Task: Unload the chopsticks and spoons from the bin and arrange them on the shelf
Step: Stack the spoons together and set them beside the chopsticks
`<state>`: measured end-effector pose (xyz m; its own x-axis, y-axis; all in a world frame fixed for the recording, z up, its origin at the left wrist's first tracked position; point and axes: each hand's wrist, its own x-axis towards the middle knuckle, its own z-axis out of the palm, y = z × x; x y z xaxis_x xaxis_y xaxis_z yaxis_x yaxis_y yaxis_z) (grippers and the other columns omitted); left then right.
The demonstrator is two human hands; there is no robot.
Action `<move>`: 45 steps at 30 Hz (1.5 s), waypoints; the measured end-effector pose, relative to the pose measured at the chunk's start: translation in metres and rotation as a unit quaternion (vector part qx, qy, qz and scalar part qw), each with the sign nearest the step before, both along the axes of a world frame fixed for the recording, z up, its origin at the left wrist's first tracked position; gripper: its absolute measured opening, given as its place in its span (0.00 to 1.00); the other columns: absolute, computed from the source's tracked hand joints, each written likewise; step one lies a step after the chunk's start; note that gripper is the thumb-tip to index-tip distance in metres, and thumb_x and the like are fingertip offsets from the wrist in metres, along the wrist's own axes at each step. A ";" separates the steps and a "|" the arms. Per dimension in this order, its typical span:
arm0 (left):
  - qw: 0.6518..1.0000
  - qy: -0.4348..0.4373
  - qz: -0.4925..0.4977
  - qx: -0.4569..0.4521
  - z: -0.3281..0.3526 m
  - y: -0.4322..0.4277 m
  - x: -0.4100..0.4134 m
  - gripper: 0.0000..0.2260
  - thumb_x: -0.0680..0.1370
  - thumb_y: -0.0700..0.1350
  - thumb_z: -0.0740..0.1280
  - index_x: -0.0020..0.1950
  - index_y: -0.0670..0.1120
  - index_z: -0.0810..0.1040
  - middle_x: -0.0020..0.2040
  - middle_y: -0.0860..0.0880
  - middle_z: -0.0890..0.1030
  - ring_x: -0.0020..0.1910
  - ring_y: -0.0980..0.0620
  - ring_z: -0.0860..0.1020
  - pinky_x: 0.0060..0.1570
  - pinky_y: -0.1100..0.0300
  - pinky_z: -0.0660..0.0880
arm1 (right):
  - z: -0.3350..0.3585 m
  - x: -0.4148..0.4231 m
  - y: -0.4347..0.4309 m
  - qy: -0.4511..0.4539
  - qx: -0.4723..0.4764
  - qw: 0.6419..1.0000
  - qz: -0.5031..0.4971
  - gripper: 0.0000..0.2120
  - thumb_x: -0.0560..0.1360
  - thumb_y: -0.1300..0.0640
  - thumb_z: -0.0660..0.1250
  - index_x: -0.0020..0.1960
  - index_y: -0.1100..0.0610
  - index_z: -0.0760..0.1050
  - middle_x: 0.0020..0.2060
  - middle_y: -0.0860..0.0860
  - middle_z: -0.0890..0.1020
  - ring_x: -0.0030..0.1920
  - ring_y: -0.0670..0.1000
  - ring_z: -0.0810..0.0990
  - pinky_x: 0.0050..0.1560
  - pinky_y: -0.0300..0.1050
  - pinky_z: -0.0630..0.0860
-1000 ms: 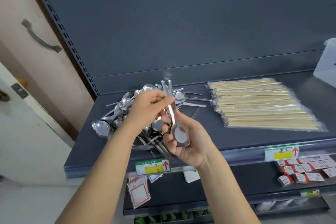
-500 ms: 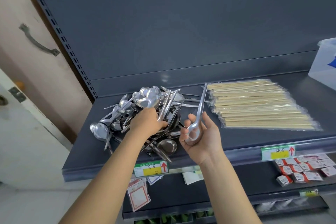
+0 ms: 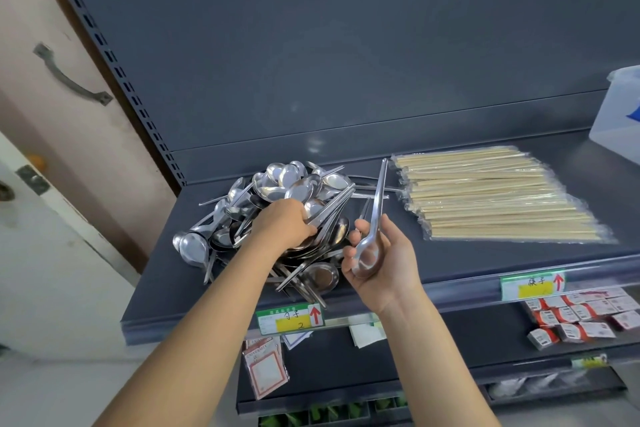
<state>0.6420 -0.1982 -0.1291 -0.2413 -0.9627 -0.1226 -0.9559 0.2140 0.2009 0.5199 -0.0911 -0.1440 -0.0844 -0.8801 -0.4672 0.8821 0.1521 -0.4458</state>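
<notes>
Shelf (image 3: 460, 262): dark grey deck with a clear price rail along its front edge; it carries all the cutlery in view.
Spoon pile (image 3: 277, 208): loose heap of steel spoons on the left half of the shelf, bowls and handles crossing at all angles, a few handles reaching the front edge.
Left hand (image 3: 282, 224): palm down on the middle of the pile, fingers curled onto long-handled spoons on its right side. How many it grips is hidden under the knuckles.
Right hand (image 3: 384, 262): palm up just right of the pile and above the shelf's front part, fingers and thumb loosely curled round one spoon.
Held spoon (image 3: 376, 208): bowl cradled in the right palm, handle angled up and away toward the back panel. Its tip ends near the back-left corner of the chopsticks; whether they touch cannot be told.
Chopsticks (image 3: 491, 198): wrapped pairs laid flat in a neat stack on the right half of the shelf, lengthwise left to right, apart from both hands.
Bin (image 3: 620, 114): pale translucent tub at the far right edge, partly out of view, well apart from the hands.
Price tags: one (image 3: 291, 317) below the pile, one (image 3: 531, 284) below the chopsticks, each with a red arrow.
Lower shelf: small red and white boxes (image 3: 581, 315) at right.
</notes>
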 end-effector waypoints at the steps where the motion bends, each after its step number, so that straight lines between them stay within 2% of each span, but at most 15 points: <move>1: 1.000 0.011 0.001 -0.001 0.000 0.000 0.000 0.12 0.78 0.53 0.66 0.49 0.45 0.81 0.44 0.48 0.81 0.43 0.48 0.78 0.36 0.60 0.70 | -0.001 0.001 0.000 0.014 0.001 1.000 -0.003 0.18 0.78 0.45 0.59 0.39 0.57 0.76 0.29 0.50 0.74 0.25 0.49 0.69 0.25 0.36 0.68; 6: 0.986 0.163 0.012 -0.023 0.006 0.001 0.002 0.07 0.78 0.50 0.66 0.47 0.47 0.79 0.39 0.52 0.78 0.37 0.53 0.75 0.37 0.60 0.71 | -0.005 0.006 0.000 0.027 -0.028 0.998 -0.049 0.21 0.79 0.43 0.58 0.40 0.59 0.75 0.29 0.51 0.75 0.28 0.50 0.72 0.30 0.40 0.73; 10: 0.894 0.437 0.017 0.097 0.029 0.026 -0.001 0.09 0.72 0.47 0.74 0.48 0.45 0.82 0.43 0.49 0.84 0.43 0.52 0.82 0.41 0.62 0.78 | -0.001 0.007 -0.002 0.040 -0.063 0.996 -0.051 0.22 0.79 0.42 0.58 0.46 0.61 0.77 0.37 0.56 0.82 0.38 0.53 0.82 0.41 0.45 0.81; 13: 0.880 0.456 -0.004 0.133 0.022 0.054 -0.014 0.14 0.66 0.49 0.78 0.46 0.46 0.80 0.43 0.51 0.84 0.39 0.55 0.80 0.44 0.56 0.79 | 0.004 0.011 -0.002 0.057 -0.077 0.995 -0.013 0.26 0.78 0.39 0.56 0.55 0.62 0.77 0.49 0.59 0.83 0.47 0.56 0.82 0.47 0.49 0.79; 17: 0.941 0.313 -0.024 -0.129 -0.001 0.069 -0.023 0.22 0.61 0.65 0.70 0.45 0.53 0.74 0.41 0.59 0.75 0.46 0.57 0.73 0.45 0.60 0.72 | 0.011 0.016 -0.002 -0.032 -0.042 0.998 -0.035 0.18 0.80 0.44 0.57 0.45 0.58 0.73 0.41 0.55 0.81 0.35 0.52 0.80 0.40 0.46 0.77; 19: 0.918 0.390 -0.035 -0.070 0.002 0.067 -0.020 0.20 0.64 0.63 0.71 0.47 0.53 0.74 0.45 0.59 0.74 0.48 0.56 0.73 0.47 0.62 0.72 | 0.009 0.014 -0.003 -0.035 -0.004 0.997 -0.074 0.18 0.80 0.44 0.58 0.41 0.57 0.72 0.33 0.53 0.77 0.27 0.50 0.75 0.31 0.41 0.76; 21: 0.873 0.487 -0.024 0.019 0.009 0.063 -0.016 0.10 0.72 0.55 0.71 0.47 0.51 0.76 0.43 0.58 0.75 0.43 0.56 0.75 0.44 0.64 0.72 | 0.009 0.010 -0.003 -0.021 0.010 0.996 -0.090 0.21 0.79 0.41 0.59 0.39 0.57 0.73 0.29 0.50 0.72 0.23 0.48 0.69 0.24 0.36 0.69; 22: 0.880 0.475 -0.018 0.008 0.010 0.057 -0.011 0.05 0.75 0.51 0.69 0.46 0.51 0.78 0.41 0.58 0.76 0.40 0.57 0.75 0.42 0.63 0.72 | 0.009 0.009 -0.002 -0.021 0.012 0.995 -0.092 0.21 0.78 0.40 0.59 0.39 0.57 0.73 0.29 0.49 0.71 0.23 0.47 0.66 0.22 0.35 0.65; 23: 0.915 0.401 -0.018 -0.030 0.010 0.048 -0.006 0.03 0.76 0.50 0.68 0.47 0.52 0.78 0.42 0.58 0.78 0.40 0.57 0.75 0.42 0.62 0.72 | 0.009 0.007 -0.002 -0.022 0.014 0.995 -0.095 0.22 0.78 0.39 0.59 0.39 0.57 0.74 0.28 0.49 0.70 0.23 0.47 0.64 0.21 0.34 0.62; 25: 0.986 0.132 -0.032 -0.100 0.007 0.030 0.004 0.09 0.76 0.52 0.67 0.54 0.52 0.78 0.51 0.56 0.80 0.50 0.53 0.77 0.52 0.57 0.72 | 0.007 0.004 0.000 -0.026 0.016 0.994 -0.102 0.24 0.77 0.38 0.59 0.39 0.58 0.75 0.28 0.49 0.70 0.23 0.47 0.61 0.19 0.35 0.57; 26: 0.994 0.004 -0.036 -0.099 0.006 0.022 0.007 0.14 0.76 0.55 0.68 0.58 0.51 0.77 0.56 0.53 0.79 0.58 0.49 0.75 0.59 0.53 0.68 | 0.006 0.004 0.000 -0.027 0.015 0.994 -0.103 0.24 0.77 0.37 0.59 0.40 0.58 0.76 0.28 0.49 0.70 0.23 0.47 0.60 0.19 0.35 0.55; 28: 0.990 -0.114 -0.044 -0.063 0.006 0.013 0.007 0.21 0.74 0.60 0.67 0.61 0.50 0.76 0.62 0.51 0.76 0.66 0.45 0.68 0.65 0.49 0.61 | 0.007 0.005 0.001 -0.027 0.012 0.995 -0.100 0.24 0.77 0.37 0.59 0.40 0.58 0.76 0.28 0.49 0.71 0.23 0.46 0.60 0.19 0.36 0.54; 39: 0.986 -0.095 -0.117 -0.069 0.002 -0.009 0.002 0.08 0.77 0.56 0.66 0.49 0.54 0.78 0.61 0.48 0.74 0.67 0.45 0.66 0.68 0.50 0.57 | 0.008 0.003 0.005 -0.034 0.018 0.995 -0.091 0.20 0.78 0.42 0.59 0.38 0.57 0.75 0.28 0.48 0.69 0.22 0.46 0.57 0.20 0.35 0.53; 42: 0.989 -0.033 -0.133 -0.050 0.001 -0.014 0.004 0.09 0.76 0.57 0.66 0.41 0.54 0.75 0.53 0.51 0.76 0.65 0.46 0.67 0.66 0.50 0.57 | 0.007 0.003 0.005 -0.032 0.020 0.995 -0.092 0.20 0.79 0.43 0.59 0.38 0.57 0.75 0.27 0.48 0.69 0.22 0.46 0.58 0.20 0.36 0.53; 45: 0.984 0.064 -0.156 -0.047 0.000 -0.020 0.007 0.11 0.75 0.57 0.67 0.37 0.54 0.73 0.42 0.55 0.75 0.54 0.50 0.70 0.60 0.53 0.59 | 0.006 0.004 0.005 -0.034 0.020 0.995 -0.096 0.19 0.79 0.44 0.60 0.39 0.58 0.75 0.27 0.49 0.69 0.22 0.46 0.60 0.19 0.35 0.55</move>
<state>0.6486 -0.2177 -0.1293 -0.5354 -0.8445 0.0148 -0.8086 0.5176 0.2799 0.5239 -0.0863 -0.1385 -0.2161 -0.8316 -0.5116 0.9244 -0.0055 -0.3814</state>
